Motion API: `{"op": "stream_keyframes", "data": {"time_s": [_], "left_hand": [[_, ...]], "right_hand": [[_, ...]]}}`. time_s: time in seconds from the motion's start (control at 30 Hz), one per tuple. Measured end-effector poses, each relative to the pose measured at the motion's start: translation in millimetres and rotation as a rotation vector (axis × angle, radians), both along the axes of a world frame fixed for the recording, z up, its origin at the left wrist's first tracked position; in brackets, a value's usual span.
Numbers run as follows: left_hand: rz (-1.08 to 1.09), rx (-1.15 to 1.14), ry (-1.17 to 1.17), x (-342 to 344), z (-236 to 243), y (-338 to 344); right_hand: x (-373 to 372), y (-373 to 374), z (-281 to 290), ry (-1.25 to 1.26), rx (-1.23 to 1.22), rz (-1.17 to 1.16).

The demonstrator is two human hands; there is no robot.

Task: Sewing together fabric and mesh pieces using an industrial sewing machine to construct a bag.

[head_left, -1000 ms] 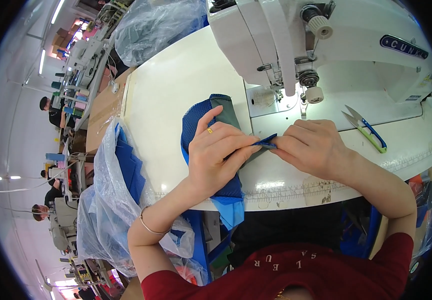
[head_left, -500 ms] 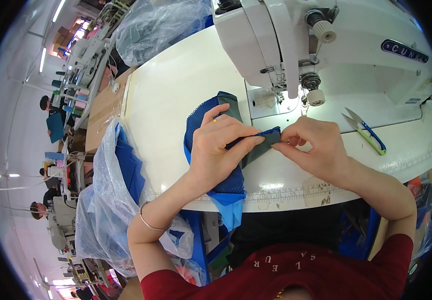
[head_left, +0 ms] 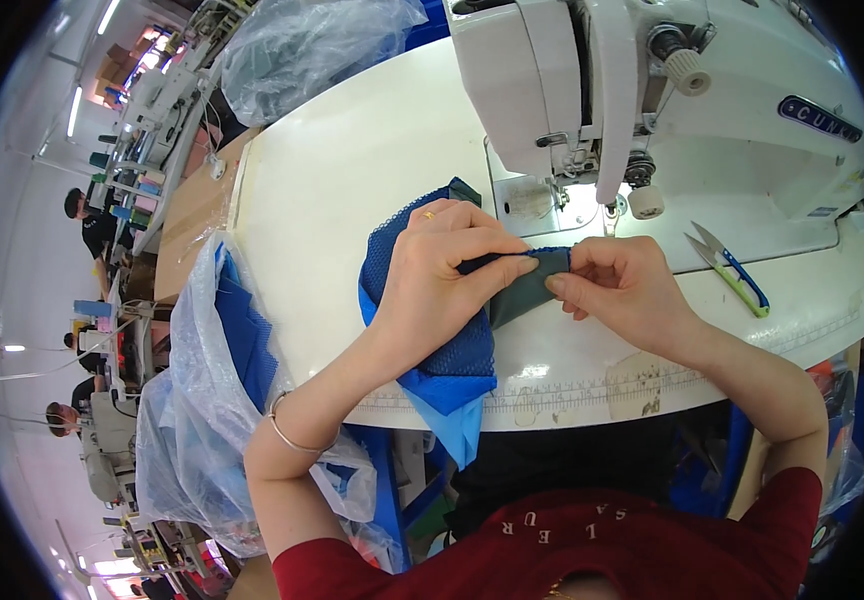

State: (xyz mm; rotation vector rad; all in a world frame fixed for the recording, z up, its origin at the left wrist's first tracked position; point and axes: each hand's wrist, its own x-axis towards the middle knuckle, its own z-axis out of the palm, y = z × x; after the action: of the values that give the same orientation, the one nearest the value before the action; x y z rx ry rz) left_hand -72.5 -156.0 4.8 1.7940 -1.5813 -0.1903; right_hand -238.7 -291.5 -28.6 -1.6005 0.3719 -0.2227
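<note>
Opened wider, grey fabric (head_left: pixel 530 290) bridges left fingers (head_left: pixel 505 271) and right fingers (head_left: pixel 576 289).

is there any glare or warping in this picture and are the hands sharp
Head view: the ruler strip on the white tabletop looks bowed by the fisheye; head view: a glare patch whitens the surface above that strip; head view: left hand and right hand look fairly sharp.

A dark red shirt (head_left: pixel 552 552), slim bangle (head_left: pixel 295 446) and gold ring (head_left: pixel 429 215) are worn.
</note>
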Motion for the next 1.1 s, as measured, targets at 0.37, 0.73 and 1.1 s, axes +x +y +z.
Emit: {"op": "stream_keyframes", "data": {"time_s": [0.37, 0.73, 1.1], "left_hand": [[0.035, 0.125, 0.073, 5.9, 5.4, -10.3], [0.017, 0.321, 0.142, 21.2, -10.1, -40.8], [0.091, 0.371, 0.173, 22.9, -16.5, -47.7]], "right_hand": [[0.6, -4.0, -0.2, 0.027, 0.020, -0.005], [-5.1, -20.9, -7.5, -0.150, -1.007, -0.021], [-0.2, -19.7, -26.9, -0.294, -1.451, 0.058]]}}
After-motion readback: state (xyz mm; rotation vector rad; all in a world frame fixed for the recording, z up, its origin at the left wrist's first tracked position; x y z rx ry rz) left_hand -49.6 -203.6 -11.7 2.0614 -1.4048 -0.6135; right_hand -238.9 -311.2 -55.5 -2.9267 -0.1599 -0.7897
